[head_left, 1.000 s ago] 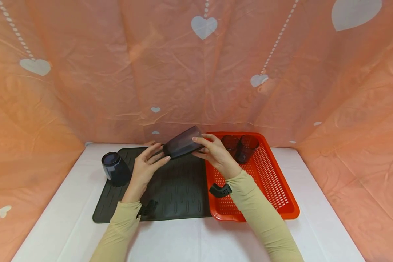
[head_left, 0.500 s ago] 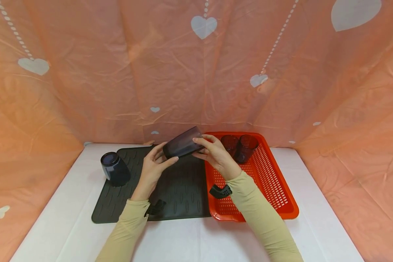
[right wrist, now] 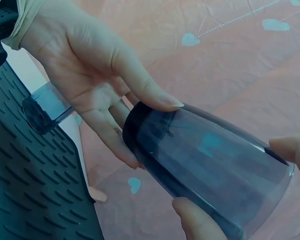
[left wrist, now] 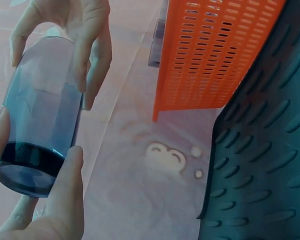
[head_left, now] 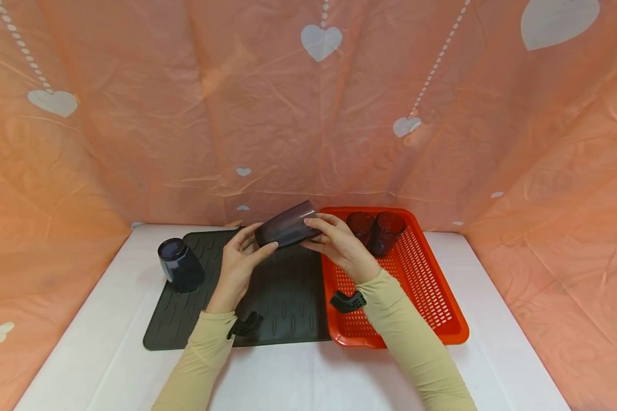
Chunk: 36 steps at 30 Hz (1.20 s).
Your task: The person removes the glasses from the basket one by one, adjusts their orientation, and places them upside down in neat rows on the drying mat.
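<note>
A dark tinted drinking glass point(head_left: 286, 226) is held tilted in the air over the drying mat point(head_left: 288, 297), its thick base toward the left and its mouth toward the upper right. My left hand point(head_left: 239, 265) grips the base end, thumb on the near side, as the left wrist view shows around the glass point(left wrist: 42, 115). Near the rim, my right hand point(head_left: 341, 242) holds the glass with thumb and fingers on opposite sides. A second dark glass point(head_left: 182, 268) stands upside down on the mat's left part.
An orange perforated basket point(head_left: 427, 274) stands right of the mat, with two tinted glasses point(head_left: 387, 233) at its back left. A white cloth point(head_left: 298, 377) covers the table. Behind hangs a pink curtain point(head_left: 267, 114) with white hearts.
My left hand has moved right and closed from loosely spread fingers onto the base of the glass. The right hand and the glass have barely shifted.
</note>
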Tool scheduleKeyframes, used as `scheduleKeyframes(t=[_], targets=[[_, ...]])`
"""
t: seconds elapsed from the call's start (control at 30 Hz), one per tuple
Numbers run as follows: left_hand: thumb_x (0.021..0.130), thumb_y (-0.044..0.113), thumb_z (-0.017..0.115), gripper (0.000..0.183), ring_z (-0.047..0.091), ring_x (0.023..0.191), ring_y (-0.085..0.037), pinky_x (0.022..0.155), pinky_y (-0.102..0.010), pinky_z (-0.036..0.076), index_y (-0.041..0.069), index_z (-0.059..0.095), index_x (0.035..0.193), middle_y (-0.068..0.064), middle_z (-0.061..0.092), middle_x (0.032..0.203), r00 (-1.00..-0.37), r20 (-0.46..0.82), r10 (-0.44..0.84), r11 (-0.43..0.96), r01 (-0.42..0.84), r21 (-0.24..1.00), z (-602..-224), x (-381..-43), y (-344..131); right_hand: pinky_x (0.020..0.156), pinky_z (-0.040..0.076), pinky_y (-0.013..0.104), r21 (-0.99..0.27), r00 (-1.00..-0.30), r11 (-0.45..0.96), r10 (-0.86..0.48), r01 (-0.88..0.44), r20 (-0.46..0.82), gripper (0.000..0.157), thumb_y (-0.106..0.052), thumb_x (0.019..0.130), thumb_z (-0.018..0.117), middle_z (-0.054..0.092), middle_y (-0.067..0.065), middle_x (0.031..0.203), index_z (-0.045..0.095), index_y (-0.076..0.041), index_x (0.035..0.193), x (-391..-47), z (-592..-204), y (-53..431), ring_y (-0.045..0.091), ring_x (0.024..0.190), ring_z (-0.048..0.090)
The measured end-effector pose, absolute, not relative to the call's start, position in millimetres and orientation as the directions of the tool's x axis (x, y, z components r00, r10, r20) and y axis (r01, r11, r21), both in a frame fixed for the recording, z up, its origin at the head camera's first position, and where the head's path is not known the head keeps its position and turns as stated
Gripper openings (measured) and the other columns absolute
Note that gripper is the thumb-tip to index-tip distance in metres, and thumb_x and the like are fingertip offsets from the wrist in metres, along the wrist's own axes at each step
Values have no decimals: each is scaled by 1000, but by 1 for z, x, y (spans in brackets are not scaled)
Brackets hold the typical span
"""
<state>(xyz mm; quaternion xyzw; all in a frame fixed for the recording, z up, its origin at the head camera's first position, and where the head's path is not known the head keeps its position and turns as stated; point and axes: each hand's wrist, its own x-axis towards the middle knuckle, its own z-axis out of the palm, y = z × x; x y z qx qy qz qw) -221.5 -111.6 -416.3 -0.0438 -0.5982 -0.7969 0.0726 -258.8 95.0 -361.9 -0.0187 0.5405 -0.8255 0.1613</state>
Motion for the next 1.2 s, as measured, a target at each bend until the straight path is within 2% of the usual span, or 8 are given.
scheduleKeyframes(t=[0.2, 0.4, 0.63, 0.73, 0.87, 1.07, 1.2], targets=[[79, -3, 76, 56, 61, 105, -26, 81, -41, 54, 3, 53, 130, -15, 52, 120, -987, 155, -47, -354, 161, 921, -415, -221, -112, 94, 45, 52, -879, -928, -379, -335, 288, -159, 34, -7, 90, 62, 59, 12, 105, 47, -2, 119, -261, -362, 98, 25, 85, 65], [81, -10, 70, 57, 61, 102, -27, 82, -43, 53, -3, 47, 133, -14, 46, 121, -984, 177, -27, -443, 170, 880, -412, -219, -113, 96, 44, 50, -890, -909, -344, -386, 299, -156, 29, -10, 91, 62, 62, 9, 102, 51, -2, 116, -261, -360, 103, 23, 84, 66], [82, -15, 66, 56, 57, 106, -30, 81, -41, 54, -1, 47, 132, -13, 43, 121, -979, 204, -4, -500, 179, 848, -409, -217, -118, 100, 41, 48, -913, -885, -285, -443, 292, -144, 33, -12, 93, 61, 55, 7, 104, 44, -3, 119, -261, -362, 108, 19, 86, 61], [82, -15, 67, 55, 58, 107, -30, 79, -40, 55, 0, 48, 132, -14, 43, 121, -979, 204, -6, -498, 180, 848, -408, -216, -120, 102, 40, 48, -915, -875, -277, -464, 293, -140, 24, -15, 94, 58, 55, 6, 105, 49, -6, 114, -260, -362, 113, 20, 92, 59], [81, -15, 67, 54, 60, 104, -30, 79, -39, 55, 1, 50, 130, -14, 44, 120, -978, 208, -16, -497, 188, 847, -408, -215, -123, 101, 40, 48, -922, -873, -271, -471, 277, -124, 9, -18, 97, 54, 55, 4, 104, 60, -12, 99, -261, -363, 119, 23, 94, 55], [82, -11, 69, 57, 59, 103, -28, 81, -38, 55, 2, 49, 133, -13, 43, 121, -983, 184, -16, -455, 171, 874, -408, -213, -132, 101, 40, 48, -938, -880, -236, -459, 254, -123, 11, -21, 97, 55, 55, 13, 121, 62, -13, 96, -261, -363, 126, 31, 111, 53], [82, -8, 70, 57, 62, 100, -25, 81, -38, 54, 7, 51, 133, -14, 41, 123, -988, 153, -15, -429, 144, 892, -409, -210, -141, 103, 38, 49, -942, -883, -231, -454, 245, -119, 18, -22, 100, 50, 45, 26, 137, 58, -7, 106, -261, -364, 131, 42, 125, 44]])
